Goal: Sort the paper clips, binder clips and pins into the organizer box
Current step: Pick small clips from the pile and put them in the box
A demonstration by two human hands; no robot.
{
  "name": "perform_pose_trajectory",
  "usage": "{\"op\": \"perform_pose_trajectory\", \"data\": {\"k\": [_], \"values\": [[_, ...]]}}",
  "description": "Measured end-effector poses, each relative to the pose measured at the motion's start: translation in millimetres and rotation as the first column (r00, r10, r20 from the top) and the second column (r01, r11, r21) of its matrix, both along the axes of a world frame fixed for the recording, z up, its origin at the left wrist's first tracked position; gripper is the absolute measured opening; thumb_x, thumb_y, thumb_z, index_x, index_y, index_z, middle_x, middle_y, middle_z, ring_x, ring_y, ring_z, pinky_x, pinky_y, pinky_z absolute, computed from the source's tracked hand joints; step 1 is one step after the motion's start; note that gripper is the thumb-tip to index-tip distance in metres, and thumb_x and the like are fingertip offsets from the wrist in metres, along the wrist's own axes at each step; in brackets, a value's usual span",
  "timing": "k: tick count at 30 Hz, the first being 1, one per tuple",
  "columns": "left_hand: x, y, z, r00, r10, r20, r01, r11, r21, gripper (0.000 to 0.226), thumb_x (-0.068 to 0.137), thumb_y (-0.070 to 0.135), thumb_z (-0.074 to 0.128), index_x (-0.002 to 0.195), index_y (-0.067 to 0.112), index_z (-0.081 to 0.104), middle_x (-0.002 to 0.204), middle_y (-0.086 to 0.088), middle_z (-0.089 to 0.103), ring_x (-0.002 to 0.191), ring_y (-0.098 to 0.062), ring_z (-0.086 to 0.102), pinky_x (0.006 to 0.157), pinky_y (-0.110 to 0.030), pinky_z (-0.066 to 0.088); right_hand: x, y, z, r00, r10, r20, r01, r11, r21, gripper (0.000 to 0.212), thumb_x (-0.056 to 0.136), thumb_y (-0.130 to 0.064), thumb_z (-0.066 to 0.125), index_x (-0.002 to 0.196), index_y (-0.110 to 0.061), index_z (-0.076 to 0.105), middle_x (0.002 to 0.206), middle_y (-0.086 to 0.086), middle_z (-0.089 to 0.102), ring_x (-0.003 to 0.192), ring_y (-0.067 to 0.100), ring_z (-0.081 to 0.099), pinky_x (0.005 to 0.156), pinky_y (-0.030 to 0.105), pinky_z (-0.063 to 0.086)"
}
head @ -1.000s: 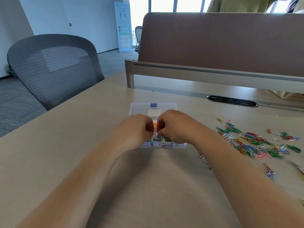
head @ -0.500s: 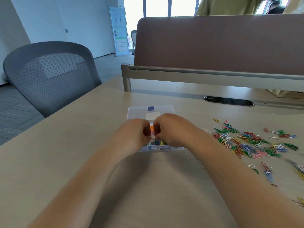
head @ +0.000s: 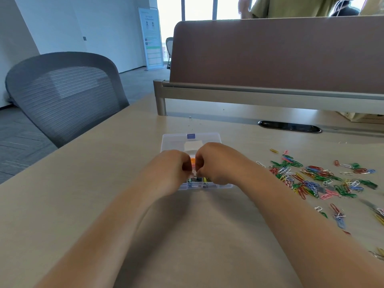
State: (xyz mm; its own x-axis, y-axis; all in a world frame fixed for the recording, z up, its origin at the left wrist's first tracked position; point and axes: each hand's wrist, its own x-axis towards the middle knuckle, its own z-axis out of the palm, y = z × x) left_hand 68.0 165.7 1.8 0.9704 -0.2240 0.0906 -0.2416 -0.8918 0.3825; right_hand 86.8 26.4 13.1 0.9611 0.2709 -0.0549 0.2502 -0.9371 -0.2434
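Observation:
A clear plastic organizer box (head: 172, 142) lies open on the table straight ahead, its lid with a blue latch (head: 191, 135) laid back. Coloured clips fill its near compartments (head: 197, 180), and something orange (head: 192, 161) shows between my hands. My left hand (head: 172, 169) and my right hand (head: 216, 163) hover knuckle to knuckle over the box, fingers curled down. Their fingertips meet on a small item (head: 194, 173) that is too hidden to name. A loose heap of coloured paper clips (head: 315, 179) is spread on the table to the right.
A brown desk divider (head: 270, 59) on a metal rail closes off the far side, with a black cable slot (head: 289, 126) before it. A grey mesh chair (head: 66, 96) stands at the table's left edge. A person stands behind the divider. Stray clips (head: 337, 215) lie near my right forearm.
My hands stay together over the box, fingertips working slightly. My head has tilted down a little, so everything sits lower in view.

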Motion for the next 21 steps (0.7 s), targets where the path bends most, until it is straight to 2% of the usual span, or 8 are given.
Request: {"op": "perform_pose_trajectory", "data": {"k": [2, 6, 11, 14, 21], "values": [[-0.5, 1.3, 0.6, 1.0, -0.011, -0.012, 0.011, 1.0, -0.026, 0.013, 0.088, 0.017, 0.058, 0.079, 0.014, 0.067, 0.08, -0.007, 0.066, 0.074, -0.023, 0.059, 0.059, -0.028, 0.04, 0.8, -0.7, -1.0, 1.0, 0.007, 0.007, -0.007, 1.0, 0.007, 0.009, 0.086, -0.017, 0.067, 0.094, -0.016, 0.07, 0.088, 0.006, 0.066, 0.081, 0.024, 0.063, 0.069, 0.032, 0.05], [-1.4, 0.8, 1.8, 1.0, -0.024, -0.004, 0.024, 0.999, -0.022, 0.012, 0.087, 0.014, 0.056, 0.088, 0.015, 0.069, 0.088, -0.004, 0.067, 0.082, -0.022, 0.061, 0.069, -0.03, 0.047, -0.4, -1.2, -0.5, 1.0, 0.02, 0.007, -0.021, 1.0, 0.011, 0.008, 0.087, -0.017, 0.068, 0.095, -0.017, 0.068, 0.091, 0.005, 0.065, 0.083, 0.023, 0.062, 0.066, 0.029, 0.043], [0.0, 1.2, 0.2, 1.0, -0.007, 0.001, 0.007, 1.0, -0.014, 0.012, 0.087, 0.017, 0.06, 0.097, 0.019, 0.067, 0.093, 0.001, 0.065, 0.085, -0.018, 0.058, 0.07, -0.027, 0.045, 0.2, -1.3, -1.2, 1.0, 0.018, 0.01, -0.018, 1.0, 0.021, 0.007, 0.088, -0.016, 0.068, 0.095, -0.017, 0.068, 0.091, 0.005, 0.065, 0.084, 0.022, 0.062, 0.065, 0.027, 0.041], [-0.4, 0.2, 0.7, 1.0, -0.001, 0.002, 0.001, 1.0, -0.004, 0.011, 0.087, 0.017, 0.059, 0.094, 0.019, 0.068, 0.093, 0.0, 0.065, 0.084, -0.018, 0.058, 0.068, -0.025, 0.042, 1.1, -0.4, -2.6, 1.0, 0.009, 0.013, -0.009, 1.0, 0.013, 0.006, 0.087, -0.017, 0.068, 0.094, -0.017, 0.068, 0.089, 0.005, 0.065, 0.083, 0.023, 0.062, 0.066, 0.027, 0.042], [1.5, -1.1, -0.9, 1.0, 0.007, 0.004, -0.007, 1.0, 0.006, 0.01, 0.087, 0.016, 0.059, 0.092, 0.018, 0.068, 0.092, -0.001, 0.065, 0.084, -0.019, 0.058, 0.069, -0.027, 0.045, 3.1, 0.6, -4.5, 1.0, 0.005, 0.019, -0.005, 1.0, -0.015, 0.008, 0.086, -0.016, 0.069, 0.093, -0.018, 0.067, 0.089, 0.005, 0.065, 0.083, 0.023, 0.063, 0.068, 0.029, 0.046]]}}
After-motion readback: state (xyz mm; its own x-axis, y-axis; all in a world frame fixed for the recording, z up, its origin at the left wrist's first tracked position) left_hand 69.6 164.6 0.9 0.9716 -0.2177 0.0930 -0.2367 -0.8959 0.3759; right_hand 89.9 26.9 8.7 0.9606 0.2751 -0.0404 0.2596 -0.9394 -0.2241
